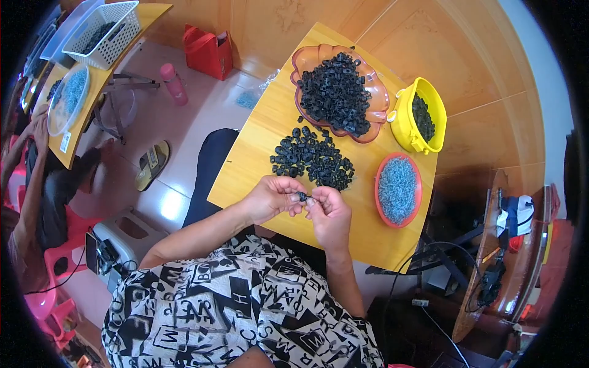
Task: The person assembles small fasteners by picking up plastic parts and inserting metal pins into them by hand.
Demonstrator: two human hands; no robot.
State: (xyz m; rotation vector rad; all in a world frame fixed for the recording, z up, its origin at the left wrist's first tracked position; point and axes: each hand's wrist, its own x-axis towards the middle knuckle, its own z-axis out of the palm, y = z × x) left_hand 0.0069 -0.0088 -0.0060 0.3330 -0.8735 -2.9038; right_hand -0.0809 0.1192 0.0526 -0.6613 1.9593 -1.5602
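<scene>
Black and seemingly plastic, 1 small part is pinched in the left hand, above the table near the loose pile; the right hand pinches its other end; fitting or checking seems in hand; the next move probably calls for steady pressing or turning.

The single view comes from a wide fisheye camera on the person's head, facing steeply down and forward. The patterned shirt fills the lower middle of the frame, nearest the lens. The left hand and right hand show close up, near the centre. The bench is seen from above, right of centre, turned askew. Farther off, the wooden wall bends across the top, and the floor spreads at left.
</scene>
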